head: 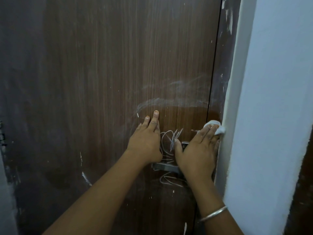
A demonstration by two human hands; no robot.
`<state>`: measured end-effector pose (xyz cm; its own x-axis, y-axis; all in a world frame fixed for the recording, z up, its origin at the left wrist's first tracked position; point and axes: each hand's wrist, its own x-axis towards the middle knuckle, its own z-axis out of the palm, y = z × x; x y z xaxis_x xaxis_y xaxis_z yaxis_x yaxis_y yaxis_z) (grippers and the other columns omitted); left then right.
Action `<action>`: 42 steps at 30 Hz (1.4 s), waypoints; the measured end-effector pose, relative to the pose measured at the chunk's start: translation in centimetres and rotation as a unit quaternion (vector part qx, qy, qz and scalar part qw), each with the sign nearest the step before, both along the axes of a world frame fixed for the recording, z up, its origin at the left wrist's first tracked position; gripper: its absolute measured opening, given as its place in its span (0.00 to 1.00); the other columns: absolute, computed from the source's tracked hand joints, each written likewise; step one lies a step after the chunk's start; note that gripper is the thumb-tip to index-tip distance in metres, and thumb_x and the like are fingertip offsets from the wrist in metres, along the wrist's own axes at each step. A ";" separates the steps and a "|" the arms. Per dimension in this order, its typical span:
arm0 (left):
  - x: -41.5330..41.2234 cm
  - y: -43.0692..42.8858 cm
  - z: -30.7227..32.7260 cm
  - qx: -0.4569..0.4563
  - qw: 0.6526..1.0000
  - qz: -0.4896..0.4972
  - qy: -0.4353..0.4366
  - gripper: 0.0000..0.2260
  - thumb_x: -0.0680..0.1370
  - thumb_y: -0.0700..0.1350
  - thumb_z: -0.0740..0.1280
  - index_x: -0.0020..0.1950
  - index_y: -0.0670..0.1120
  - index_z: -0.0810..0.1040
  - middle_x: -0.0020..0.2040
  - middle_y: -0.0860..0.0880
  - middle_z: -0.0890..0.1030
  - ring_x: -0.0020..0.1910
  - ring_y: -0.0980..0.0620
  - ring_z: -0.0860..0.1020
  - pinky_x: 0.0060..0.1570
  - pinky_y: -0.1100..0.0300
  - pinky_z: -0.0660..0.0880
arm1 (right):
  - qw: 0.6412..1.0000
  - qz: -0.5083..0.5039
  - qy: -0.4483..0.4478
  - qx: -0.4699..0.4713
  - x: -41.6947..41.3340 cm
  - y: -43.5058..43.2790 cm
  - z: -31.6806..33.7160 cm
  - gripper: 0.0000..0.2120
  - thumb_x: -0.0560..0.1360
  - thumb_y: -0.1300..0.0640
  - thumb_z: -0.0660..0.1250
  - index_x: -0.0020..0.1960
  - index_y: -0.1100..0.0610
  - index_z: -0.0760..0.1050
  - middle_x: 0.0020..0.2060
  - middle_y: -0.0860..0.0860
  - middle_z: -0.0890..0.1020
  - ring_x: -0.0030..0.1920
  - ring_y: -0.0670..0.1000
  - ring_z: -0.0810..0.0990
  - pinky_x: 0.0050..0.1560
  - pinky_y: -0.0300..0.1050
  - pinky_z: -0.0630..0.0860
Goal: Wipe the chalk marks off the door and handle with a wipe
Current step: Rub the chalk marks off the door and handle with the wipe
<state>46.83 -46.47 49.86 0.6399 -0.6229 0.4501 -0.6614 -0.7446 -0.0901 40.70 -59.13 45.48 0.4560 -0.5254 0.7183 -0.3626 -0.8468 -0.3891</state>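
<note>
A dark brown wooden door [110, 73] fills the view. White chalk scribbles [169, 141] run between my two hands, and more chalk loops [167, 179] lie below the grey metal handle [166, 167]. Smeared chalk haze [169, 99] arcs above my hands. My left hand [145, 141] lies flat against the door, fingers pointing up, just left of the scribbles. My right hand [198, 150] presses a white wipe [218, 127] against the door's right edge next to the frame, and it covers part of the handle's lock plate.
A dark door frame [220, 73] with white paint flecks runs down the right side of the door. A light blue wall [271, 99] juts out close on the right. A silver bangle [213, 213] circles my right wrist.
</note>
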 end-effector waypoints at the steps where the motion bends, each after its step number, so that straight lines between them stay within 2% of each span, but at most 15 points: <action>1: 0.0 0.0 0.0 0.000 1.000 -0.001 0.001 0.44 0.70 0.47 0.67 0.74 0.38 0.40 0.74 0.45 0.30 0.75 0.44 0.40 0.73 0.51 0.47 | 1.000 0.005 0.003 -0.018 0.2 -0.1 0.1 0.47 0.74 0.36 0.56 0.74 0.66 0.38 0.74 0.65 0.43 0.74 0.63 0.44 0.73 0.54 0.45; 5: 0.0 0.0 -0.1 -0.004 1.000 -0.003 0.000 0.44 0.70 0.47 0.67 0.74 0.38 0.41 0.74 0.45 0.31 0.75 0.44 0.40 0.73 0.51 0.47 | 0.997 -0.005 0.019 -0.072 -0.1 -0.8 -1.0 0.46 0.74 0.35 0.55 0.74 0.65 0.39 0.75 0.63 0.44 0.75 0.61 0.45 0.71 0.52 0.42; 10: 0.1 -0.1 -0.2 -0.012 1.000 -0.005 0.000 0.44 0.69 0.46 0.67 0.74 0.38 0.41 0.74 0.45 0.31 0.75 0.44 0.41 0.73 0.51 0.47 | 0.999 0.022 -0.041 0.001 0.1 -0.6 -0.8 0.46 0.74 0.38 0.59 0.75 0.64 0.38 0.75 0.63 0.45 0.75 0.62 0.46 0.72 0.52 0.46; 14: 0.2 0.1 -0.1 -0.006 1.000 -0.007 0.000 0.45 0.70 0.49 0.67 0.74 0.38 0.40 0.75 0.46 0.32 0.75 0.44 0.41 0.73 0.51 0.47 | 0.993 0.063 0.032 -0.098 0.6 0.5 -2.2 0.45 0.74 0.38 0.58 0.75 0.63 0.39 0.74 0.61 0.42 0.75 0.60 0.44 0.72 0.52 0.43; 18: 0.6 0.3 -0.1 -0.001 1.000 -0.012 0.001 0.45 0.70 0.49 0.67 0.74 0.39 0.39 0.75 0.46 0.31 0.75 0.45 0.40 0.74 0.50 0.47 | 0.998 -0.006 0.010 -0.066 0.3 0.0 -2.4 0.45 0.73 0.37 0.58 0.75 0.66 0.44 0.74 0.64 0.49 0.74 0.63 0.50 0.71 0.54 0.48; 21: 0.7 0.3 -0.3 -0.004 1.000 -0.018 -0.004 0.44 0.70 0.50 0.67 0.75 0.39 0.40 0.75 0.46 0.32 0.75 0.45 0.40 0.73 0.50 0.48 | 0.993 0.036 0.035 -0.105 0.8 0.4 -1.8 0.44 0.74 0.36 0.55 0.75 0.65 0.43 0.74 0.64 0.48 0.74 0.62 0.47 0.72 0.54 0.45; 24: 1.2 0.8 -0.4 0.006 0.999 -0.028 -0.022 0.43 0.71 0.51 0.66 0.75 0.41 0.40 0.75 0.47 0.32 0.75 0.46 0.40 0.74 0.51 0.49 | 0.986 0.057 0.061 -0.143 0.7 0.8 -2.1 0.45 0.74 0.36 0.56 0.74 0.63 0.40 0.74 0.63 0.48 0.74 0.61 0.45 0.72 0.54 0.43; 27: 1.9 1.7 -0.4 0.015 0.999 -0.043 -0.030 0.43 0.70 0.46 0.66 0.75 0.44 0.40 0.74 0.49 0.31 0.75 0.49 0.40 0.72 0.52 0.45 | 0.993 0.034 0.044 -0.107 0.5 0.9 -1.9 0.44 0.74 0.35 0.55 0.75 0.65 0.43 0.74 0.64 0.47 0.74 0.61 0.45 0.72 0.55 0.44; 29: 2.2 2.1 -0.5 0.012 0.998 -0.051 -0.036 0.43 0.70 0.44 0.67 0.75 0.45 0.40 0.74 0.50 0.30 0.75 0.50 0.41 0.71 0.54 0.44 | 0.986 0.073 0.067 -0.136 0.9 1.3 -1.9 0.44 0.74 0.36 0.54 0.75 0.64 0.41 0.74 0.63 0.45 0.74 0.60 0.42 0.72 0.54 0.41; 31: 2.5 2.4 -0.5 0.007 0.997 -0.060 -0.040 0.43 0.70 0.43 0.67 0.75 0.45 0.42 0.75 0.49 0.31 0.75 0.50 0.43 0.70 0.55 0.44 | 0.974 0.115 0.089 -0.171 1.2 1.9 -2.1 0.42 0.75 0.37 0.53 0.75 0.63 0.43 0.75 0.61 0.46 0.75 0.60 0.42 0.72 0.53 0.39; 33: 3.0 2.7 -0.4 0.006 0.997 -0.067 -0.040 0.42 0.70 0.39 0.66 0.76 0.47 0.42 0.75 0.50 0.32 0.75 0.51 0.44 0.69 0.56 0.42 | 0.978 0.093 0.083 -0.170 1.2 2.2 -2.2 0.42 0.74 0.36 0.52 0.75 0.64 0.45 0.75 0.62 0.49 0.75 0.60 0.45 0.72 0.54 0.41; 36: 3.8 2.9 -0.4 -0.005 0.996 -0.079 -0.035 0.42 0.70 0.35 0.65 0.75 0.49 0.42 0.75 0.53 0.34 0.75 0.53 0.45 0.67 0.57 0.39 | 0.985 0.087 0.064 -0.138 1.3 2.7 -2.0 0.44 0.74 0.34 0.49 0.75 0.65 0.42 0.74 0.62 0.45 0.75 0.59 0.41 0.72 0.53 0.39; 39: 4.2 3.0 -0.6 -0.026 0.995 -0.098 -0.013 0.43 0.69 0.33 0.65 0.75 0.49 0.42 0.72 0.57 0.34 0.74 0.55 0.44 0.67 0.57 0.40 | 0.967 0.161 0.097 -0.174 2.0 3.8 -2.1 0.43 0.74 0.34 0.49 0.75 0.64 0.43 0.75 0.61 0.47 0.75 0.58 0.40 0.72 0.51 0.36; 42: 4.9 3.1 -0.6 -0.047 0.992 -0.116 0.022 0.44 0.68 0.31 0.65 0.75 0.50 0.43 0.71 0.58 0.35 0.72 0.60 0.44 0.67 0.58 0.40 | 0.974 0.129 0.088 -0.162 2.0 4.4 -2.1 0.44 0.74 0.33 0.47 0.75 0.65 0.44 0.75 0.63 0.48 0.75 0.60 0.43 0.73 0.53 0.37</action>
